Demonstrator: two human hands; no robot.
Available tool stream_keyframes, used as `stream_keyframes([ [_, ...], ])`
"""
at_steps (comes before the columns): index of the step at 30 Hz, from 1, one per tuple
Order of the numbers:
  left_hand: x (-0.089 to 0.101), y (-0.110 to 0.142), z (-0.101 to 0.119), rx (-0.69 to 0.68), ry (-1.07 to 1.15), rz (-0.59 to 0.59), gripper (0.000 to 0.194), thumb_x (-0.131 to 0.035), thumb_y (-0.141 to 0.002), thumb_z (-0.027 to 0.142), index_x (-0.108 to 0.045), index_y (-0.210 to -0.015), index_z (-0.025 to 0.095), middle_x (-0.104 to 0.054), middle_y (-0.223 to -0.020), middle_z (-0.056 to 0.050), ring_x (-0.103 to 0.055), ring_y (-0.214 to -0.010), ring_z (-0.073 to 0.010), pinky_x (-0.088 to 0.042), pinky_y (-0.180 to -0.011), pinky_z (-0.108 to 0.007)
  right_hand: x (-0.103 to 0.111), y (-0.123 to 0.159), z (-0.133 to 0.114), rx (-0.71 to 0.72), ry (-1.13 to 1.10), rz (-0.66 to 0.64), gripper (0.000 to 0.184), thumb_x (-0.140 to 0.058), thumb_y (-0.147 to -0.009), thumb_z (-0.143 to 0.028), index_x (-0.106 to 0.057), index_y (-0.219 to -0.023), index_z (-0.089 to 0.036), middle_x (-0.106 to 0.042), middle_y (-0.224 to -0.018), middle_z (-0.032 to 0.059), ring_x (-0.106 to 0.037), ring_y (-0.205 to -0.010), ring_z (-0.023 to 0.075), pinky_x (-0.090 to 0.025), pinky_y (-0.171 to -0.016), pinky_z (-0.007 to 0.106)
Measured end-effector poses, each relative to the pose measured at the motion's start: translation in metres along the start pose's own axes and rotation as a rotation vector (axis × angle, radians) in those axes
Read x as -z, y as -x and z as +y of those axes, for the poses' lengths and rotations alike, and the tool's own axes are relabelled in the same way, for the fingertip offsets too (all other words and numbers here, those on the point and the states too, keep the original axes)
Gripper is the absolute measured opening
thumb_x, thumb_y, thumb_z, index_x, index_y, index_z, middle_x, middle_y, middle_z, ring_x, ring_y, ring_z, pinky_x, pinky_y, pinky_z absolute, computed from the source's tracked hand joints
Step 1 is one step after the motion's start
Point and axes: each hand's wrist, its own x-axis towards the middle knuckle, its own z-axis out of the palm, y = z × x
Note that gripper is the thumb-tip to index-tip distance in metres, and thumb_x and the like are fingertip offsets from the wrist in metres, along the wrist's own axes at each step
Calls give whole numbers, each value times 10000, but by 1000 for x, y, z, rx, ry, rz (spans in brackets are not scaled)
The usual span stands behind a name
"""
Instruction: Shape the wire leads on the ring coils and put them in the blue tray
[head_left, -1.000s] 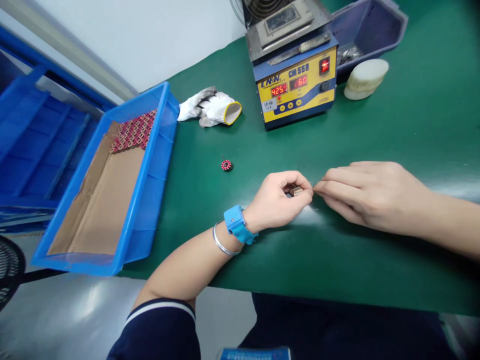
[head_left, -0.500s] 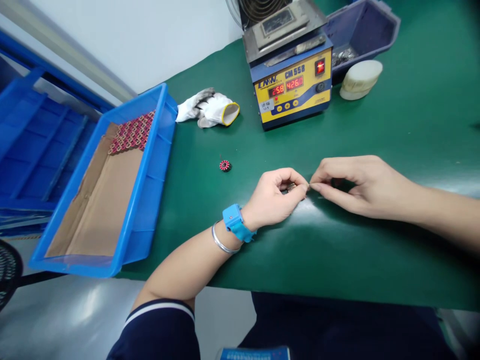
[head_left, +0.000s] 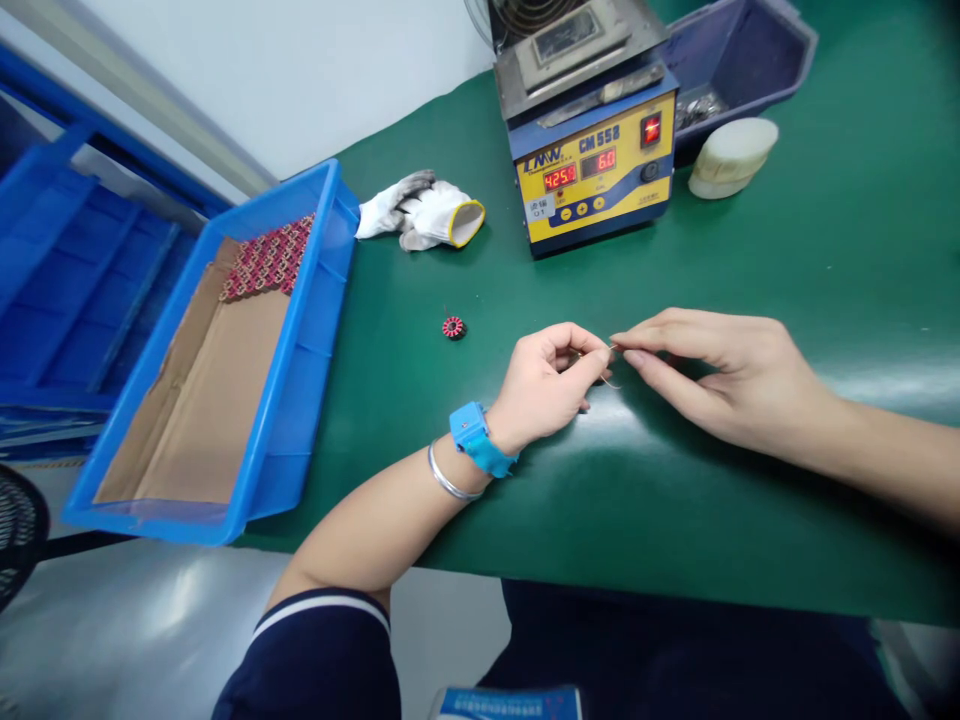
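Over the green table, my left hand (head_left: 551,385) is closed in a pinch, with thin copper-coloured wire (head_left: 611,384) sticking out past its thumb. Whether more lies inside those fingers is hidden. My right hand (head_left: 739,375) meets it fingertip to fingertip, its thumb and forefinger closed on a short wire end. To the left of both hands, a small round wound coil (head_left: 453,328) with red and pale segments lies on the table. A blue strap with a square box and a silver bangle circle my left wrist.
At left stands a blue bin (head_left: 251,470), cardboard-lined, with rows of red coils (head_left: 268,260). White gloves (head_left: 442,215) lie beside it. Behind my hands sits a yellow-fronted CM558 heating unit (head_left: 600,180), with a pale oval block (head_left: 733,158) and a grey-purple bin (head_left: 780,65) to its right.
Both hands have shifted slightly upward, and the right fingertips have parted a little from the left ones. A curved wire end now shows below my left thumb. The heating unit's digits differ.
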Motion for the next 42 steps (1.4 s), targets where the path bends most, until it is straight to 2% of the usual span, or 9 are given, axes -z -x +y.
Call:
stream_keyframes([
  [10, 1, 0, -1, 12, 24, 5, 121, -686, -886, 147, -620, -786, 143, -648, -675, -6, -621, -622, -94, -461, -423, -139, 3, 0, 3, -8, 19, -13, 177, -652, -965, -128, -752, -1078, -222, -787, -933, 42, -735, -752, 162, -608, -693, 295],
  [15, 0, 0, 0, 21, 26, 7, 131, -688, -891, 126, -622, -777, 136, -650, -664, -3, -595, -580, -82, -463, -400, -135, 4, 0, 1, 8, 28, -8, 161, -651, -967, -117, -716, -1089, -200, -762, -925, 49, -720, -763, 151, -601, -719, 290],
  [20, 0, 0, 1, 27, 16, -17, 145, -679, -894, 118, -618, -763, 131, -653, -666, -3, -569, -545, -65, -458, -396, -131, 5, -1, -2, 36, 20, -21, 140, -636, -975, -110, -694, -997, -237, -753, -909, 25, -712, -753, 152, -578, -691, 296],
  [23, 2, 0, 2, 36, 4, -28, 159, -677, -894, 116, -611, -750, 130, -650, -661, -4, -551, -522, -59, -450, -392, -133, 4, -2, 0, 36, 8, -21, 151, -637, -975, -111, -708, -1024, -236, -755, -929, 31, -718, -767, 153, -574, -697, 293],
  [32, 4, 1, 4, 41, -5, -46, 158, -666, -898, 114, -617, -748, 127, -653, -662, -4, -556, -519, -61, -447, -396, -139, 6, 0, 2, -8, -45, -49, 71, -672, -961, -165, -709, -989, -218, -677, -763, -15, -631, -628, 104, -503, -597, 251],
  [34, 4, 1, 6, 58, 11, -54, 162, -665, -892, 97, -619, -739, 128, -654, -663, -6, -585, -544, -72, -450, -390, -138, 6, 0, 3, 42, -10, -31, 83, -674, -962, -151, -700, -1011, -212, -688, -796, 1, -645, -656, 112, -510, -615, 256],
  [38, 3, 2, 10, 100, 50, -108, 188, -633, -890, 52, -621, -718, 126, -657, -679, -5, -628, -588, -78, -452, -384, -128, 10, 0, 9, 254, 176, -55, 138, -657, -967, -95, -694, -1076, -172, -738, -947, 71, -688, -788, 166, -538, -686, 291],
  [42, 4, 3, 11, 148, 71, -162, 193, -633, -893, 53, -625, -714, 123, -671, -678, -5, -618, -562, -64, -447, -389, -125, 16, -1, 14, 405, 306, -86, 144, -656, -972, -110, -700, -1099, -160, -744, -929, 71, -670, -759, 186, -509, -640, 324],
])
